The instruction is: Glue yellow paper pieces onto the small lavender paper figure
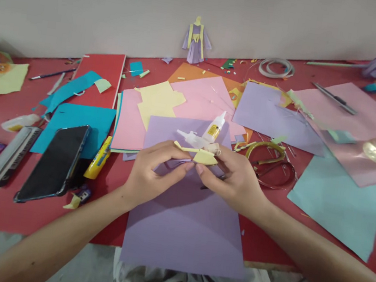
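Observation:
Both of my hands meet over a large purple sheet (183,224) at the table's near edge. My left hand (151,168) and my right hand (232,177) together pinch a small folded pale-yellow paper piece (203,156) between their fingertips. Just behind the fingers lie a small white glue bottle with a yellow label (213,128) and a clear nozzle tube (190,137), both on the purple sheet.
The red table (3,208) holds scattered coloured sheets, pink (200,101), lilac (269,112), light blue (340,200). A black phone (54,162) and yellow glue stick (98,159) lie left. A wire hoop (269,159) sits right. A paper doll (196,42) leans on the wall.

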Available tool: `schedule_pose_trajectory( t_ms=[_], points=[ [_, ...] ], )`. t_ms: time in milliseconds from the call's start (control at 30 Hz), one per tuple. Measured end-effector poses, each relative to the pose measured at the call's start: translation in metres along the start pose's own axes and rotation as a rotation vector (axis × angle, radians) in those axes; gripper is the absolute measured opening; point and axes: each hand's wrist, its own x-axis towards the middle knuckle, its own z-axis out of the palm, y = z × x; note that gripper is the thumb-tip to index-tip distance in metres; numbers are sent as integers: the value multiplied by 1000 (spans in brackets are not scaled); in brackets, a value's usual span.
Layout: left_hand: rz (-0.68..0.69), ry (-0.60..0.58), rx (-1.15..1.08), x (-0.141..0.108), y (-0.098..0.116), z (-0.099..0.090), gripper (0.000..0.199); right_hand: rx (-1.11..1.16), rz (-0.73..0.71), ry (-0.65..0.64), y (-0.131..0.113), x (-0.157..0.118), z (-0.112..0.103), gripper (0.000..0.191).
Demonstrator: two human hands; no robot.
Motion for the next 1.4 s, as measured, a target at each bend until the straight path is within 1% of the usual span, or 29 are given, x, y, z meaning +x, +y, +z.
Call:
schedule_pose_trajectory(
  t_ms=[100,233,300,467,633,800,900,1000,1100,1300,1400],
  points=[
    [-67,-10,-80,-1,-2,1,4,-33,-30,23,0,0,0,9],
    [-169,-11,-161,-2,-4,2,3,-87,-84,5,-1,2,-1,9],
    [-177,-15,-168,-2,-5,2,4,-122,-103,19,-1,2,-2,10],
    [-175,-39,-175,-1,-4,2,7,-113,-72,36,-1,0,-2,7],
    [-167,-34,-148,0,-5,0,8,-111,-126,37,0,1,-2,10],
    [-143,-37,-125,-1,-6,0,9,-83,-79,61,0,1,-2,9],
    [-175,-49,-155,-2,-7,1,7,-49,-46,77,2,1,-1,9],
    [-238,-47,-169,-3,-7,1,10,53,-44,45,4,1,-2,3],
    [-278,-41,-174,-2,-7,1,14,142,-54,18,6,2,-2,8],
    [-274,-43,-214,-1,-7,1,12,58,-73,61,5,2,-1,4],
    [-301,-52,-245,-1,-8,0,11,73,-86,61,8,1,0,5]
  ],
)
